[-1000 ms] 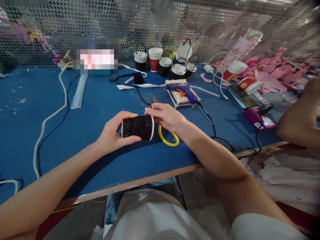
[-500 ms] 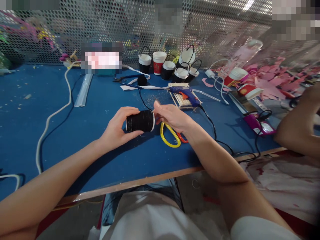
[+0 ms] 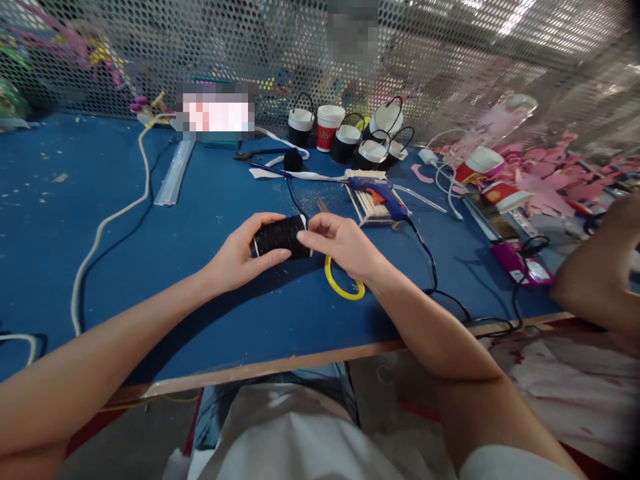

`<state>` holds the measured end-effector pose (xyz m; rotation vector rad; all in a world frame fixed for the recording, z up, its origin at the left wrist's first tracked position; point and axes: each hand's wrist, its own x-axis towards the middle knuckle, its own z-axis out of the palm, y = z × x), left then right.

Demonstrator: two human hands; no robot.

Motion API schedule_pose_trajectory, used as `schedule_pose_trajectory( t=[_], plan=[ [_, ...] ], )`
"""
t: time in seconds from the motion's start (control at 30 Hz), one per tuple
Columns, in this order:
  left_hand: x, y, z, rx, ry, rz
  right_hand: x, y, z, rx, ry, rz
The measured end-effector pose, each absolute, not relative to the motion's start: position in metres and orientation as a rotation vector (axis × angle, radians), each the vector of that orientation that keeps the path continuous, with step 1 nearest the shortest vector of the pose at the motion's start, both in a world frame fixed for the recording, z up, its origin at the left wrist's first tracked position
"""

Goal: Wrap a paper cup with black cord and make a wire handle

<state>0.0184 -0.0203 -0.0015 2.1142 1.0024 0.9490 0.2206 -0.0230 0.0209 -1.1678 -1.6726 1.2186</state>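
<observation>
Blue felt covers the table, which runs from a perforated metal screen at the back to a wooden front edge just above the person's lap. A white cord snakes down the left side, well apart from the work. To the right lie pink paper cutouts, and a co-worker's arm leans in at that edge. Black and red paper cups cluster by the screen, with a blue glue gun resting on a raft of wooden sticks in front of them.

At the centre, the left hand grips a spool of black cord just above the table, fingers wrapped round its barrel. The right hand pinches at the spool's near end, thumb and forefinger closed, seemingly on the loose strand. Yellow-handled scissors lie touching the table beneath that wrist.

To pull cord cleanly, it seems best to keep the spool level and let it turn in a light grip. Open room lies to the left and near the front edge; the glue gun's black cable crowds the right.
</observation>
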Motion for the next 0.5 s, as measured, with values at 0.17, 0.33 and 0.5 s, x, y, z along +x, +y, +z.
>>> schedule_pose_trajectory(
  t=[0.17, 0.33, 0.5],
  plan=[
    [0.0186, -0.0224, -0.0001, 2.234, 0.973, 0.875, 0.2256, -0.0128, 0.0192, -1.257, -1.549, 1.149],
    [0.0194, -0.0231, -0.0007, 2.231, 0.98, 0.803, 0.2238, -0.014, 0.0216, -1.158, -1.702, 1.143],
    [0.0205, -0.0253, -0.0006, 2.161, 0.963, 0.709, 0.2226, -0.017, 0.027, -1.0, -1.641, 1.242]
  ],
)
